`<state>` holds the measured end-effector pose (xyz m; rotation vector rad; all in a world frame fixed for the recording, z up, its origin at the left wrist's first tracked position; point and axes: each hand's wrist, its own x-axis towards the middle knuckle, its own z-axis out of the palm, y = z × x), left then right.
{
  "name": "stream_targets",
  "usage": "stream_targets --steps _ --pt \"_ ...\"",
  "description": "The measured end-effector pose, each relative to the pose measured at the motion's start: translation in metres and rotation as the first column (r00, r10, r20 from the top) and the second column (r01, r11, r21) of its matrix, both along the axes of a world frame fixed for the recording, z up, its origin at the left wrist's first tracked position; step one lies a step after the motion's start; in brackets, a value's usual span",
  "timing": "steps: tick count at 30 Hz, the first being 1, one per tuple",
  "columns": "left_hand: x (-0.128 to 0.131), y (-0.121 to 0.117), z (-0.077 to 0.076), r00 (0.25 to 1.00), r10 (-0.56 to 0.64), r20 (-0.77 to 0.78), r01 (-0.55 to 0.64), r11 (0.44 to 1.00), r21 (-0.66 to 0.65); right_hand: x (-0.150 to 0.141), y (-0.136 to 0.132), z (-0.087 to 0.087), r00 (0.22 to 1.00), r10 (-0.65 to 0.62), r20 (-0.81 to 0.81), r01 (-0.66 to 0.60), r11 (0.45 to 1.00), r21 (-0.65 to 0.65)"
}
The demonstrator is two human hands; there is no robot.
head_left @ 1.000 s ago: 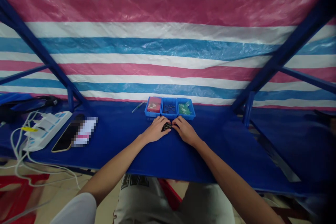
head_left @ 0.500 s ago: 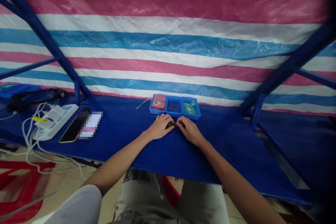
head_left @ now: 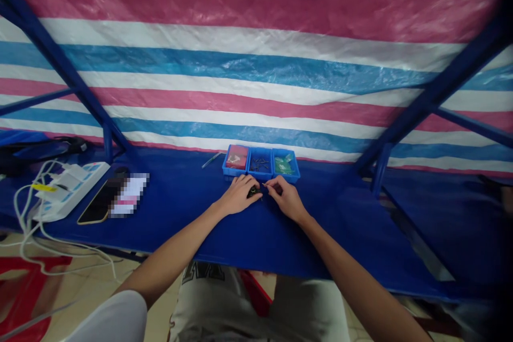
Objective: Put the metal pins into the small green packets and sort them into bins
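Observation:
My left hand [head_left: 236,196] is curled around a bunch of thin dark pieces [head_left: 253,191] that look like screws, with some metallic glints among them. Close by on the right, my right hand [head_left: 286,197] has thumb and forefinger pinched together; a tiny tip shows at them, too small to name. The two hands are slightly apart, just in front of three joined blue bins. In the left bin [head_left: 234,172] lies a red packet [head_left: 237,156], in the middle bin [head_left: 260,175] are loose thin dark pieces [head_left: 259,163], and in the right bin [head_left: 287,177] are green plastic bags [head_left: 284,164].
A pen [head_left: 211,160] lies left of the bins on the blue table [head_left: 180,192]. Further left are a phone [head_left: 100,202], a blurred-out white paper [head_left: 130,195] and a white power strip [head_left: 74,192] with tangled cables. Blue frame bars and a striped sheet [head_left: 256,80] stand behind.
My right hand has drawn a little away from the bunch in my left hand, leaving a small gap. My left hand keeps its hold. The camera view has shifted slightly.

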<state>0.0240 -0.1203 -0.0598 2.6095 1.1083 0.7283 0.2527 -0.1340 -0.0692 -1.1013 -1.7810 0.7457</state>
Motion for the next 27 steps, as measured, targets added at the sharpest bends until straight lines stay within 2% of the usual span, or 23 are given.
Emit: stream_targets --steps 6,16,22,27 --pt "0.0003 -0.0023 0.0023 0.999 0.012 0.033 -0.012 1.0 0.012 0.0005 0.0022 -0.0058 0.99 -0.003 -0.141 -0.004 0.999 -0.05" --pt "-0.0006 -0.0031 0.003 0.999 0.017 0.045 -0.019 0.999 0.039 0.0017 0.0047 -0.0088 0.996 0.041 -0.083 -0.049 0.994 -0.095" --pt "-0.0014 -0.0038 0.0029 0.998 0.026 0.064 -0.029 0.999 0.04 0.0018 0.0045 -0.0088 0.998 -0.003 -0.062 -0.003 0.996 -0.089" --pt "-0.0016 -0.0031 0.0021 0.998 0.022 0.06 -0.024 0.999 0.036 0.0019 0.005 -0.0088 0.997 0.02 -0.071 -0.024 0.999 -0.044"
